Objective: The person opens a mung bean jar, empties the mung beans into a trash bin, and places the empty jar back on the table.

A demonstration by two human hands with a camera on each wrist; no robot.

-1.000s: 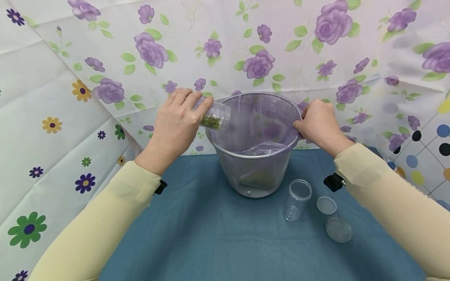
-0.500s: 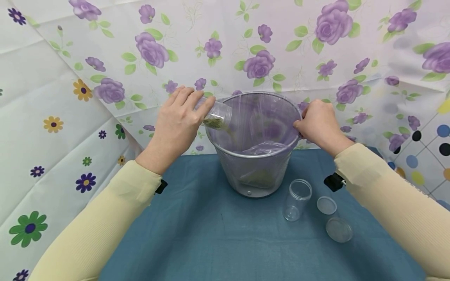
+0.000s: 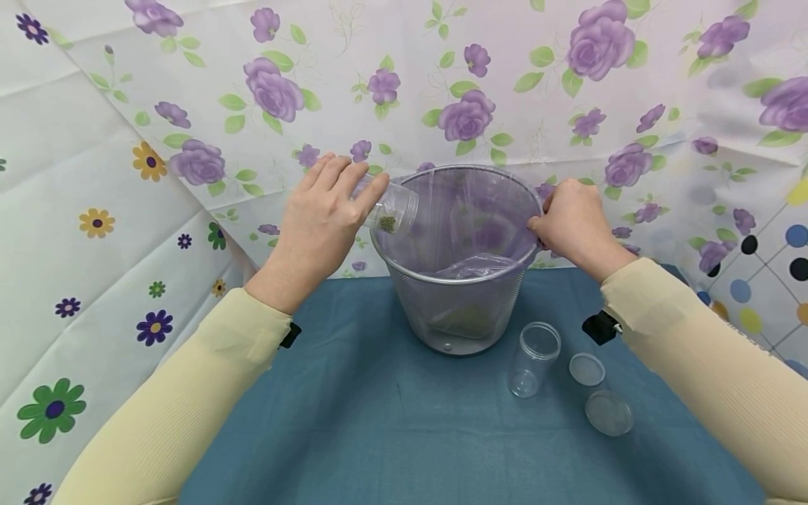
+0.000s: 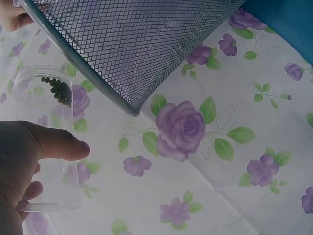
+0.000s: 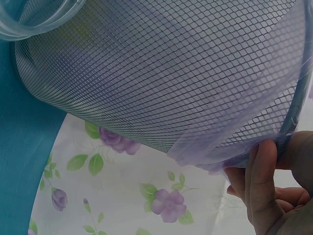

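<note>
My left hand (image 3: 325, 210) grips a clear plastic jar (image 3: 405, 210), tipped on its side with its mouth over the left rim of a mesh wastebasket (image 3: 404, 301). A small heap of green beans (image 3: 387, 223) lies near the jar's mouth; the left wrist view also shows these beans (image 4: 59, 92) inside the jar. A thin purple bin liner (image 3: 480, 265) lines the basket. At the basket's right rim, my right hand (image 3: 571, 217) pinches the rim together with the liner (image 5: 210, 152) folded over it. Something yellowish-green shows dimly through the mesh low in the basket.
A second clear jar (image 3: 533, 361) stands open on the blue cloth (image 3: 404, 435), just right of the basket's base. Two clear round lids (image 3: 586, 369) lie to its right. Flowered sheeting (image 3: 391, 42) hangs close behind the basket.
Green beans have poured from the left hand's jar into the basket, leaving only a small heap near its mouth. The left hand has shifted very slightly right; the right hand has stayed put.
</note>
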